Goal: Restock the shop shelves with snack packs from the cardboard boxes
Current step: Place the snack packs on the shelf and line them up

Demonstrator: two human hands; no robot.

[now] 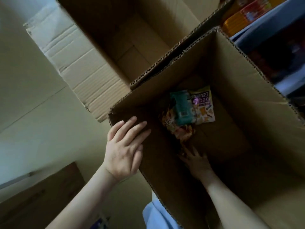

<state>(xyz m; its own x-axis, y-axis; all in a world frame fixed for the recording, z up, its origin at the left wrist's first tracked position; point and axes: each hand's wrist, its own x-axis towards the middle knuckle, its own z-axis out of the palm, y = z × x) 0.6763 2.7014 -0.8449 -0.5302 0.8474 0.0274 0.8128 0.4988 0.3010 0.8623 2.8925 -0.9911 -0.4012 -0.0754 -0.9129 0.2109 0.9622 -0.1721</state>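
My left hand (124, 149) rests flat, fingers straight, on the tall brown cardboard box's (247, 90) wall; my right hand (195, 160), fingers spread, touches the orange snack pack (178, 129) inside.

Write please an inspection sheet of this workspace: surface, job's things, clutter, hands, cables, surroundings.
Surface: pale floor, bare where seen.
Job's things: near cardboard box open, a few snack packs at its bottom: teal pack, pale pack, orange pack.
Clutter: far box open, looks empty; flattened cardboard beside it.
Hands: left hand flat on the near box's wall, fingers straight; right hand deep inside, fingers reaching the orange pack, grip unclear.
Cables: nothing seen.
Surroundings: shelf with orange and red packs, upper right.
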